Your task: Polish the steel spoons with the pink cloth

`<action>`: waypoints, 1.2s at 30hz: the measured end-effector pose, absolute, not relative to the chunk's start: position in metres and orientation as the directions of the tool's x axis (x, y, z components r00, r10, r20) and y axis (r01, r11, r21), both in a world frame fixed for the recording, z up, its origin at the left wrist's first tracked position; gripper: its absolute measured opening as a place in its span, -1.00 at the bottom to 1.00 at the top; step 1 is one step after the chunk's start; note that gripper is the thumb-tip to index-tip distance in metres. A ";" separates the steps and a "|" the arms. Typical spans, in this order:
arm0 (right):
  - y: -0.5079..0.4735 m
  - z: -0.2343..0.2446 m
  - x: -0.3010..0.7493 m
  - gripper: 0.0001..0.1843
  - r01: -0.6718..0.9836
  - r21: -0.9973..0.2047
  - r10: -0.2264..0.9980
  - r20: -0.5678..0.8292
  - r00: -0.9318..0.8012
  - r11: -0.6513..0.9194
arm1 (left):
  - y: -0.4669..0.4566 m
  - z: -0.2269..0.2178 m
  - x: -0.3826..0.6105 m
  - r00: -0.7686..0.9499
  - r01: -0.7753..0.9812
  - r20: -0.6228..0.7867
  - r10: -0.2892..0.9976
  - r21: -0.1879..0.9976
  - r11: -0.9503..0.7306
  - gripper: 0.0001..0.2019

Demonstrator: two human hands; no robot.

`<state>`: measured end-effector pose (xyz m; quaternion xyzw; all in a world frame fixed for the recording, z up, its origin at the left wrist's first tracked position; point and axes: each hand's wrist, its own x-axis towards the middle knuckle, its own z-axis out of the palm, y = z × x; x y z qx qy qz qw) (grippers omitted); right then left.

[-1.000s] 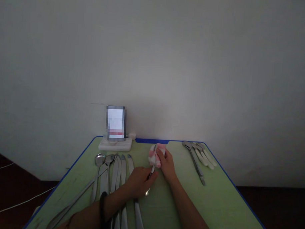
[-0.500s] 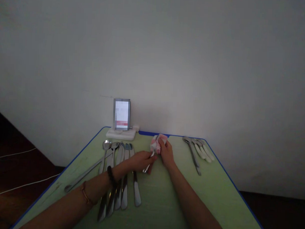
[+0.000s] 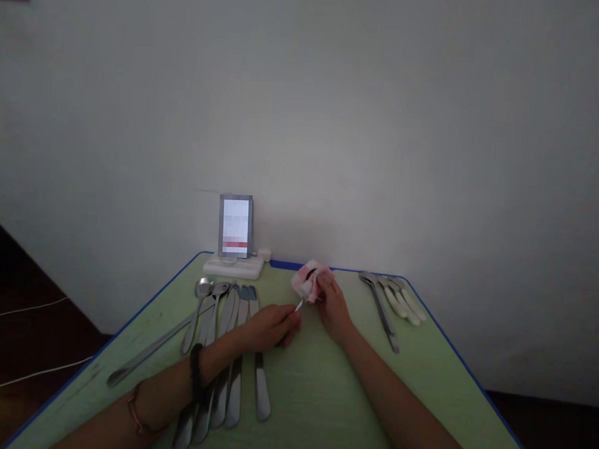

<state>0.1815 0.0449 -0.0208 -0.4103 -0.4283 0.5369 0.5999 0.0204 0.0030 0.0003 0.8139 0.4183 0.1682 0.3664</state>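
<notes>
A utensil (image 3: 299,305), seemingly part-wiped, is gripped by left fingers (image 3: 292,316), cloth (image 3: 300,279) by right fingers (image 3: 325,282), knives (image 3: 234,392) at eight o'clock perhaps remaining.

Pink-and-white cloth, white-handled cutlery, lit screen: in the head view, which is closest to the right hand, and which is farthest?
1. Pink-and-white cloth: held in the right hand.
2. White-handled cutlery: off to the right.
3. Lit screen: back on the left.

Dim, flat light leaves the wall (image 3: 332,127) grey and the lower corners dark, while the pixelated screen (image 3: 235,223) glows.
</notes>
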 end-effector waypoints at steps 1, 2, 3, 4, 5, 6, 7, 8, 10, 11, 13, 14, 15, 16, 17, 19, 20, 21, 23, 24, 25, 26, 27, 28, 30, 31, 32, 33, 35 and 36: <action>0.045 -0.020 0.182 -0.74 -0.342 -0.938 0.998 0.057 0.036 0.066 | 0.002 0.001 0.021 0.585 0.563 -0.030 0.811 0.734 -0.379 -0.60; 0.045 -0.020 0.182 -0.78 -0.390 -0.920 0.999 0.042 0.017 0.045 | 0.001 0.001 0.022 0.575 0.567 -0.033 0.817 0.736 -0.369 -0.60; 0.045 -0.019 0.183 -0.81 -0.426 -0.904 1.000 0.028 0.002 0.026 | 0.001 0.001 0.022 0.570 0.565 -0.037 0.821 0.744 -0.358 -0.61; 0.045 -0.019 0.183 -0.84 -0.449 -0.893 1.000 0.018 -0.008 0.012 | 0.001 0.001 0.022 0.565 0.557 -0.039 0.824 0.755 -0.346 -0.61; 0.046 -0.018 0.183 -0.86 -0.459 -0.888 1.000 0.010 -0.013 0.002 | 0.001 0.001 0.022 0.560 0.542 -0.040 0.827 0.773 -0.330 -0.61; 0.046 -0.018 0.183 -0.87 -0.463 -0.886 1.000 0.004 -0.015 -0.004 | 0.001 0.000 0.022 0.556 0.522 -0.041 0.830 0.794 -0.311 -0.61; 0.046 -0.018 0.183 -0.88 -0.468 -0.884 1.000 -0.004 -0.014 -0.010 | 0.002 -0.001 0.021 0.551 0.501 -0.044 0.834 0.816 -0.288 -0.60; 0.046 -0.019 0.183 -0.88 -0.477 -0.879 1.000 -0.017 -0.010 -0.020 | 0.003 -0.002 0.020 0.543 0.478 -0.050 0.838 0.839 -0.260 -0.60; 0.047 -0.020 0.184 -0.91 -0.509 -0.859 0.998 -0.060 -0.004 -0.053 | 0.006 -0.004 0.017 0.535 0.440 -0.074 0.842 0.875 -0.203 -0.57; 0.047 -0.020 0.184 -0.93 -0.527 -0.846 0.996 -0.088 -0.002 -0.076 | 0.007 -0.005 0.016 0.536 0.423 -0.086 0.840 0.888 -0.179 -0.56; 0.047 -0.021 0.185 -0.95 -0.560 -0.821 0.991 -0.134 -0.004 -0.113 | 0.010 -0.007 0.014 0.549 0.391 -0.114 0.828 0.911 -0.134 -0.54; 0.048 -0.020 0.185 -0.94 -0.582 -0.805 0.990 -0.138 -0.003 -0.114 | 0.011 -0.007 0.014 0.559 0.374 -0.125 0.820 0.920 -0.114 -0.53; 0.048 -0.020 0.186 -0.94 -0.608 -0.787 0.992 -0.129 0.000 -0.102 | 0.012 -0.007 0.013 0.564 0.357 -0.131 0.815 0.929 -0.098 -0.53; 0.048 -0.019 0.186 -0.93 -0.635 -0.768 0.994 -0.110 0.000 -0.085 | 0.012 -0.006 0.013 0.566 0.340 -0.132 0.814 0.937 -0.085 -0.53; 0.048 -0.018 0.186 -0.93 -0.658 -0.750 0.996 -0.086 -0.005 -0.068 | 0.012 -0.006 0.013 0.565 0.326 -0.127 0.815 0.942 -0.079 -0.52; 0.048 -0.016 0.186 -0.89 -0.688 -0.724 0.998 -0.047 -0.034 -0.058 | 0.011 -0.005 0.013 0.553 0.309 -0.106 0.826 0.947 -0.085 -0.52; 0.048 -0.016 0.186 -0.86 -0.689 -0.721 0.998 -0.042 -0.055 -0.068 | 0.010 -0.005 0.014 0.547 0.309 -0.100 0.831 0.947 -0.090 -0.52; 0.048 -0.017 0.185 -0.84 -0.681 -0.728 0.997 -0.042 -0.067 -0.077 | 0.009 -0.005 0.014 0.540 0.314 -0.095 0.836 0.945 -0.095 -0.52; 0.048 -0.019 0.185 -0.81 -0.634 -0.770 0.997 -0.046 -0.066 -0.078 | 0.007 -0.004 0.016 0.529 0.339 -0.094 0.843 0.934 -0.108 -0.53; 0.048 -0.020 0.184 -0.79 -0.595 -0.800 0.997 -0.044 -0.060 -0.071 | 0.006 -0.003 0.016 0.523 0.358 -0.098 0.847 0.927 -0.114 -0.53; 0.047 -0.021 0.184 -0.78 -0.550 -0.833 0.998 -0.035 -0.057 -0.060 | 0.005 -0.003 0.017 0.518 0.374 -0.100 0.850 0.920 -0.119 -0.53; 0.047 -0.022 0.184 -0.77 -0.505 -0.862 0.998 -0.018 -0.062 -0.047 | 0.004 -0.002 0.017 0.516 0.386 -0.103 0.850 0.914 -0.123 -0.54; 0.046 -0.022 0.184 -0.76 -0.468 -0.883 0.997 -0.001 -0.074 -0.036 | 0.004 -0.002 0.017 0.518 0.390 -0.106 0.849 0.912 -0.124 -0.54; 0.046 -0.022 0.184 -0.76 -0.442 -0.897 0.996 0.012 -0.089 -0.028 | 0.004 -0.002 0.018 0.520 0.386 -0.108 0.847 0.914 -0.120 -0.54; 0.045 -0.021 0.184 -0.77 -0.422 -0.906 0.995 0.018 -0.102 -0.026 | 0.004 -0.003 0.017 0.524 0.366 -0.107 0.845 0.924 -0.110 -0.55; 0.045 -0.020 0.184 -0.77 -0.426 -0.904 0.995 0.008 -0.099 -0.035 | 0.004 -0.004 0.017 0.525 0.355 -0.104 0.845 0.929 -0.106 -0.55; 0.045 -0.019 0.184 -0.78 -0.438 -0.898 0.996 -0.005 -0.089 -0.044 | 0.005 -0.004 0.017 0.522 0.347 -0.100 0.847 0.932 -0.104 -0.55; 0.045 -0.018 0.184 -0.79 -0.454 -0.890 0.997 -0.019 -0.075 -0.051 | 0.005 -0.005 0.017 0.518 0.341 -0.097 0.850 0.935 -0.101 -0.55; 0.046 -0.017 0.184 -0.83 -0.496 -0.866 0.998 -0.044 -0.046 -0.061 | 0.006 -0.006 0.016 0.510 0.333 -0.092 0.855 0.938 -0.098 -0.54; 0.046 -0.017 0.183 -0.83 -0.520 -0.851 0.998 -0.056 -0.042 -0.070 | 0.006 -0.006 0.016 0.504 0.328 -0.089 0.859 0.940 -0.095 -0.54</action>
